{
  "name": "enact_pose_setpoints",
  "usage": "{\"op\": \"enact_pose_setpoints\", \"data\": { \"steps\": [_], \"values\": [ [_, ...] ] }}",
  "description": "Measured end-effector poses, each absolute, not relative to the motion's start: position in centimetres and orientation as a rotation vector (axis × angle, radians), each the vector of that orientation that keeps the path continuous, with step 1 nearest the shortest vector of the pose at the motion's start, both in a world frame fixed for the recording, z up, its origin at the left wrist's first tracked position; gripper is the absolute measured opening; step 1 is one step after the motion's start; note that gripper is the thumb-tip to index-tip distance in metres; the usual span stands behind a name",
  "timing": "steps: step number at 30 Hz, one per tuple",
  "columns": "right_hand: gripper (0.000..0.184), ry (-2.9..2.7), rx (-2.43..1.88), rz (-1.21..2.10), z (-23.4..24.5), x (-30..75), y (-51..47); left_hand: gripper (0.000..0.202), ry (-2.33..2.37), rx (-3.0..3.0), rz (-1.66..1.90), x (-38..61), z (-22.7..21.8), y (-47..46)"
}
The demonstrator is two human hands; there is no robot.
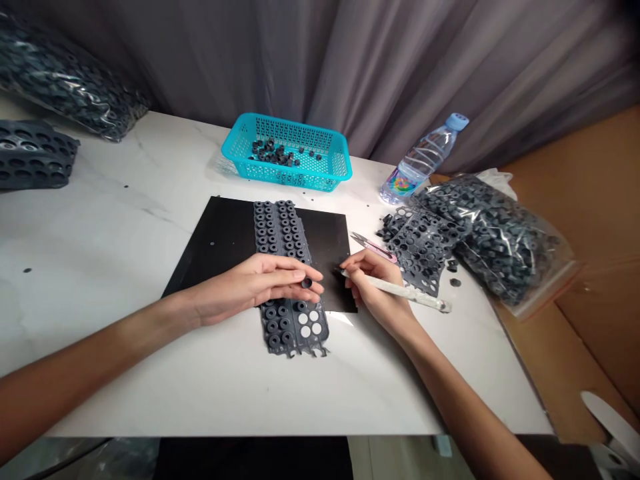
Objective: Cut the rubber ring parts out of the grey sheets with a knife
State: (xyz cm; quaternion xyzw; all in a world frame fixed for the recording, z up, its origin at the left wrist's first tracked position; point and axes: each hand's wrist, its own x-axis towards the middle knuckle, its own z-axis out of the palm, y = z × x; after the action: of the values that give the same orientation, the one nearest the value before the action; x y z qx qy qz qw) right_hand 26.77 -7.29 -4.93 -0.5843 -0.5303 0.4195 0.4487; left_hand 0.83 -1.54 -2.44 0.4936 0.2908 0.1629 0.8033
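Observation:
A grey rubber strip (280,233) studded with small black rings lies lengthwise on a black mat (225,240). Several holes at its near end are punched out. My left hand (255,283) rests across the strip, its fingers pinched on one small black ring (307,283). My right hand (373,283) sits at the mat's right edge and grips a white pen-like tool (405,292), with the tip pointing left toward the ring.
A turquoise basket (330,170) with several loose rings stands behind the mat. Pink snips (373,247), a punched-out strip (417,247) and a bag of rings (500,240) lie to the right. A water bottle (423,157) stands behind them. More strips (30,153) are at the far left.

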Motion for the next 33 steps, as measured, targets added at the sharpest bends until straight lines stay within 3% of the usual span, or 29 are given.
{"op": "enact_pose_setpoints", "data": {
  "steps": [23, 30, 33],
  "values": [
    [0.014, -1.354, -1.500, 1.053, -5.7, 27.0, -7.1, 0.033, 0.615, 0.953, 0.392, 1.5, -2.3, -1.7],
    [0.010, -1.388, -1.508, 1.032, -6.3, 27.0, -7.0, 0.015, 0.818, 1.440, 1.046, 3.9, 0.0, 13.5],
    [0.011, -1.375, -1.505, 1.044, -6.5, 27.1, -7.0, 0.015, 1.017, 1.864, 1.137, 4.5, 1.1, 19.9]
  ]
}}
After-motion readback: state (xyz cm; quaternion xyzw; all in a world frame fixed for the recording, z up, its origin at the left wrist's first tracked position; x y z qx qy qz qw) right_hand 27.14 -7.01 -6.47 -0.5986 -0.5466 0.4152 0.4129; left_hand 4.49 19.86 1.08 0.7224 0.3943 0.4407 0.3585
